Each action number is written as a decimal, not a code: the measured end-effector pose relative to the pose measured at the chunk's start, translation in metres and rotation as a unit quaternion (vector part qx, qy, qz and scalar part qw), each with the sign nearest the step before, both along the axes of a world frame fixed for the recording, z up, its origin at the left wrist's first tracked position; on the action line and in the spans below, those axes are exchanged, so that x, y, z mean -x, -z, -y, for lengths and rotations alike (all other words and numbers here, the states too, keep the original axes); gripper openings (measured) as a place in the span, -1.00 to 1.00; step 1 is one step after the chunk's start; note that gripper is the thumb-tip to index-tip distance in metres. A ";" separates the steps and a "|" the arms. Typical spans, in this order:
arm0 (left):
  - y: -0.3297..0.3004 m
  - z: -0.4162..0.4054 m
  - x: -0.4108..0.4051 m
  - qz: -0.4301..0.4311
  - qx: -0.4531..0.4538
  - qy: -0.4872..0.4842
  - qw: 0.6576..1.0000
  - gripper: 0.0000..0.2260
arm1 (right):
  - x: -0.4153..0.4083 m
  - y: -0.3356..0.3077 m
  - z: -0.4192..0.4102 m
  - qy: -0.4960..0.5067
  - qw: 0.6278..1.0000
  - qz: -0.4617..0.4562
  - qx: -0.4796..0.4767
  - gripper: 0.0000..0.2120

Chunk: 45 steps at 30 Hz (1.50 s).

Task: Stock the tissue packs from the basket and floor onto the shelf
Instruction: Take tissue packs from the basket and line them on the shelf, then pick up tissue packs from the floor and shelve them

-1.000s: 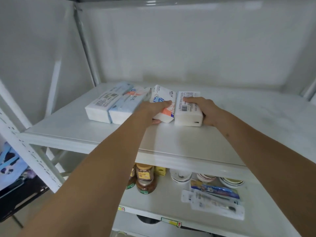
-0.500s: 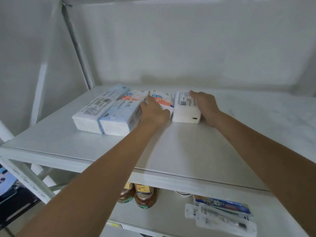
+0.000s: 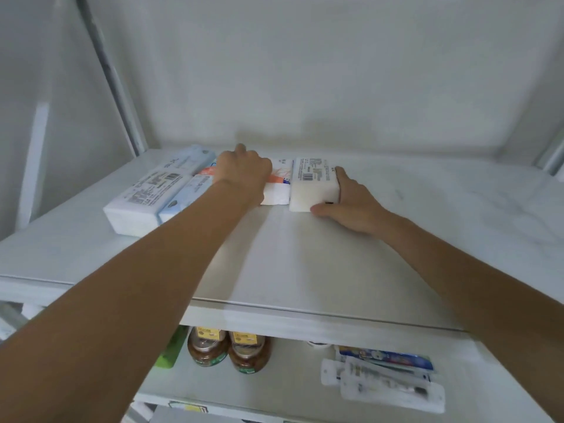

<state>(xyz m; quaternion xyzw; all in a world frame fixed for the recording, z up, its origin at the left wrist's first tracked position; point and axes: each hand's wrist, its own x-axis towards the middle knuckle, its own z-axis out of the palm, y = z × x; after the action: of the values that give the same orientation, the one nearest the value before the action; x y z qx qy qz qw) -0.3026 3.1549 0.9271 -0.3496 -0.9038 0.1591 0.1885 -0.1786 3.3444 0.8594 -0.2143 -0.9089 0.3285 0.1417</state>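
Note:
Four tissue packs lie side by side at the back left of the white upper shelf (image 3: 305, 257): a white pack with a barcode (image 3: 143, 199), a light-blue pack (image 3: 186, 193), a white pack with orange and blue print (image 3: 277, 186) and a plain white pack with a barcode label (image 3: 311, 186). My left hand (image 3: 244, 172) is curled on top of the orange-print pack, covering its left part. My right hand (image 3: 348, 203) wraps the right front corner of the plain white pack, fingers along its side and thumb at its front.
The shelf's back wall stands just behind the packs, and a metal upright (image 3: 116, 96) rises at the back left. On the lower shelf are two brown jars (image 3: 229, 349), a green item (image 3: 171, 352) and toothbrush packs (image 3: 381, 377). Bare shelf surface stretches right of my right hand.
Both hands have pushed the two right-hand packs further back on the shelf and square with the others. The camera has moved closer and looks more level at the shelf.

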 end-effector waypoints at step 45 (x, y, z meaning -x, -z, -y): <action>0.358 0.463 -0.144 0.376 -0.144 -0.016 0.915 -0.51 | -0.152 0.298 0.434 -0.208 0.933 0.242 -0.166 -0.54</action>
<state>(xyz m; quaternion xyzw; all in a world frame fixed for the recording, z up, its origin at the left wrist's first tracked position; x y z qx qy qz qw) -0.1587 2.6923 0.5694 -0.3384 -0.9265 -0.1133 -0.1190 -0.0270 2.9108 0.5612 -0.0668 -0.9815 0.1333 -0.1200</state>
